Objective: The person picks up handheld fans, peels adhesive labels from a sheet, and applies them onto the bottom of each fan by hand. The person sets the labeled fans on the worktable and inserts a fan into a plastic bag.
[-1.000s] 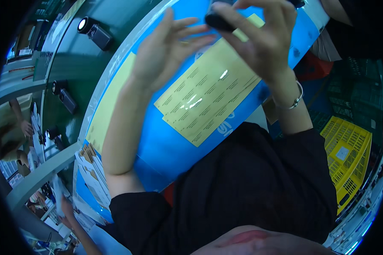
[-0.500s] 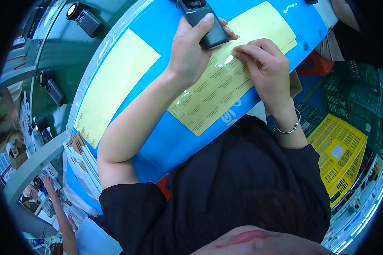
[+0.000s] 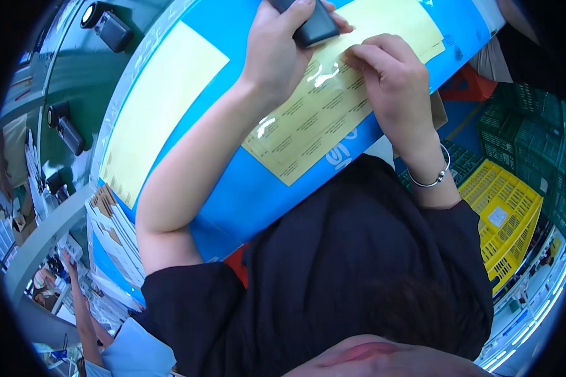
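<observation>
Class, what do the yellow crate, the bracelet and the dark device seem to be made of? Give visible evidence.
Yellow crate: probably moulded plastic, evenly coloured with regular grid openings.
Bracelet: likely polished metal, silvery with bright highlights.
Dark device in the left hand: perhaps plastic, smooth with a soft sheen; coated metal is possible.

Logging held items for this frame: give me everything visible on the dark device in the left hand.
The dark device is a smooth, dark grey block with rounded corners, plastic by its look. It slants, its near end toward the lower right; the picture's top edge cuts off the far end. The left hand grips it, thumb on top, fingertips showing past its right side. It sits over the yellow label sheets; contact with them is unclear.
</observation>
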{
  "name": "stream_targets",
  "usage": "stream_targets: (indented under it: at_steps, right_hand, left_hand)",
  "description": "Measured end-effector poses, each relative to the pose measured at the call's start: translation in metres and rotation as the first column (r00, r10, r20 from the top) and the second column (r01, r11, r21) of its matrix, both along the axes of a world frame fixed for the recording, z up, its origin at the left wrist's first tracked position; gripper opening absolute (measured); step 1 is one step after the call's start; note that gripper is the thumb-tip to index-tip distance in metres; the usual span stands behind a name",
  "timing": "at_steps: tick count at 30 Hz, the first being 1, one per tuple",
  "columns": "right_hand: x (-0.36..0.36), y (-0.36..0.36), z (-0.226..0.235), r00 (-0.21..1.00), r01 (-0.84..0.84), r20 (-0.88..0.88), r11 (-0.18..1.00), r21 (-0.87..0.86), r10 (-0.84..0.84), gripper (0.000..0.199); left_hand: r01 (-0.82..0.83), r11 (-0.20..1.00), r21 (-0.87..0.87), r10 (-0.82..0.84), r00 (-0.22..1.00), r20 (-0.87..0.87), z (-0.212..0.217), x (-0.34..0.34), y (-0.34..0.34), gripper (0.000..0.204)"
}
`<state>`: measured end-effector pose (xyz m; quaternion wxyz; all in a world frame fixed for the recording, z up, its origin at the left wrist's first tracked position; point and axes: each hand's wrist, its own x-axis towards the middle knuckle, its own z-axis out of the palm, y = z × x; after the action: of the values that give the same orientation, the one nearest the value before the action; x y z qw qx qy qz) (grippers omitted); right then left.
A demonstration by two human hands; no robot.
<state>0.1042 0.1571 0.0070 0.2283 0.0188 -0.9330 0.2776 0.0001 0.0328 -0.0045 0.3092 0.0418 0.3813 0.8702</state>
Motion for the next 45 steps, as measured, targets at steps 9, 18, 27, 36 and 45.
stream_targets:
  at_steps: [9, 18, 27, 36, 45]
  right_hand:
    - [-0.002, -0.005, 0.016, 0.989, 0.009, 0.146, 0.999, 0.043, -0.016, 0.007]
    - [0.004, -0.012, 0.010, 0.998, 0.051, 0.013, 0.990, 0.129, -0.053, 0.008]
    - [0.006, 0.002, -0.005, 0.999, 0.032, 0.036, 0.999, 0.038, -0.033, 0.009]
    - [0.004, 0.002, 0.006, 0.997, 0.058, 0.063, 0.995, -0.077, -0.053, 0.011]
    - [0.010, 0.003, 0.000, 0.993, -0.073, 0.104, 0.980, 0.184, 0.055, 0.007]
  left_hand:
    - [0.044, 0.993, 0.106, -0.044, 0.999, -0.009, -0.003, -0.002, 0.000, 0.015]
    - [0.053, 0.992, 0.116, -0.054, 0.999, 0.001, -0.003, 0.000, -0.003, 0.015]
    - [0.024, 0.996, 0.082, -0.026, 0.999, 0.026, -0.001, 0.003, -0.002, 0.016]
    - [0.019, 0.997, 0.075, -0.022, 0.999, 0.030, 0.002, 0.002, 0.003, 0.016]
    - [0.021, 0.997, -0.070, -0.023, 0.999, -0.024, 0.000, 0.009, -0.003, 0.021]
